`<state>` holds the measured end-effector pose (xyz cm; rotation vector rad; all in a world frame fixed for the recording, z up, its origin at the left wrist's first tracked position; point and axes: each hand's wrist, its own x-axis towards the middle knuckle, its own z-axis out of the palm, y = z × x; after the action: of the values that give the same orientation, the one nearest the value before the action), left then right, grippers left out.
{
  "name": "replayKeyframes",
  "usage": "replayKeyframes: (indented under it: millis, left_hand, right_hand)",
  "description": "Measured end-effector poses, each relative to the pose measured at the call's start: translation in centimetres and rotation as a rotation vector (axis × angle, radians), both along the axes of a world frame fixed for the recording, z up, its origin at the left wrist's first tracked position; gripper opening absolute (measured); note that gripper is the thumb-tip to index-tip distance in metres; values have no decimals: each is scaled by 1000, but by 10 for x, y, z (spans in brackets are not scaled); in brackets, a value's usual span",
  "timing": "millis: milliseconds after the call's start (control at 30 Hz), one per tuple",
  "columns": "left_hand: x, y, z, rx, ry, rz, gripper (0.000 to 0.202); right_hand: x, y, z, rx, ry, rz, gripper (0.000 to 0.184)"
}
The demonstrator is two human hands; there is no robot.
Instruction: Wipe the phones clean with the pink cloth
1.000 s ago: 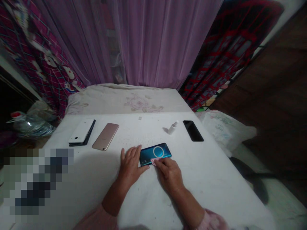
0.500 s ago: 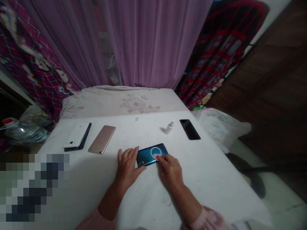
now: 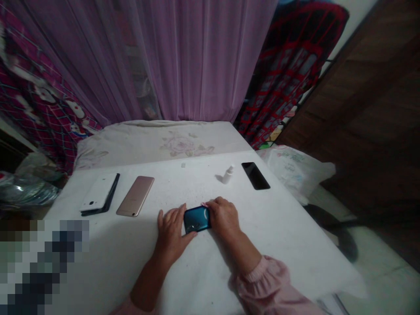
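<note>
Now the right hand (image 3: 222,215) has moved further onto the blue phone (image 3: 196,220) and it covers the right end, so the white ring is almost hidden. Only a small corner of the pink cloth (image 3: 204,204) shows at the phone's upper edge, and more of the pink sleeve (image 3: 262,284) is in view.

A purple curtain (image 3: 193,57) hangs across the top of the frame (a red and black cloth (image 3: 288,65) is beside it), and a dark wooden panel (image 3: 364,105) stands on the right.

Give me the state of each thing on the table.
Blue phone, flat, between both hands.
Left hand, touching its left edge.
Right hand, covering its right end.
Rose-gold phone, flat, back up.
White phone, flat on a dark case.
Black phone, flat, screen dark.
White bottle, capped.
</note>
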<state>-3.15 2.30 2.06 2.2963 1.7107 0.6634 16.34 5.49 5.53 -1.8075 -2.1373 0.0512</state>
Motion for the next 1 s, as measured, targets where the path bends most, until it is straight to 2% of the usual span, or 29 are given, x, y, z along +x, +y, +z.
replayKeyframes:
  millis: [100,167,367,433,500,700,867,1000]
  left_hand:
    - [1,0,0,-10,-1,-6,78]
    - [0,1,-1,-13,1,-13,79]
    - [0,1,-1,8,3,-17,77]
    - [0,0,0,12,9,-14,76]
    - [1,0,1,7,12,-10,75]
    - [1,0,2,8,11,-13,74]
    - [1,0,1,43,36,-9,69]
    - [2,0,2,52,64,-25,63]
  right_hand:
    - [19,3,0,2,-19,-104,21]
    - [21,4,0,2,-31,-130,20]
    - [-26,4,-1,-30,-48,66,13]
    - [-32,3,-1,-25,-38,96,14]
    - [-22,4,-1,-25,-40,71,14]
    - [33,8,-1,-42,-43,-142,18]
    - [36,-3,-10,-1,47,-184,24]
    - [42,-31,-19,10,129,-168,28]
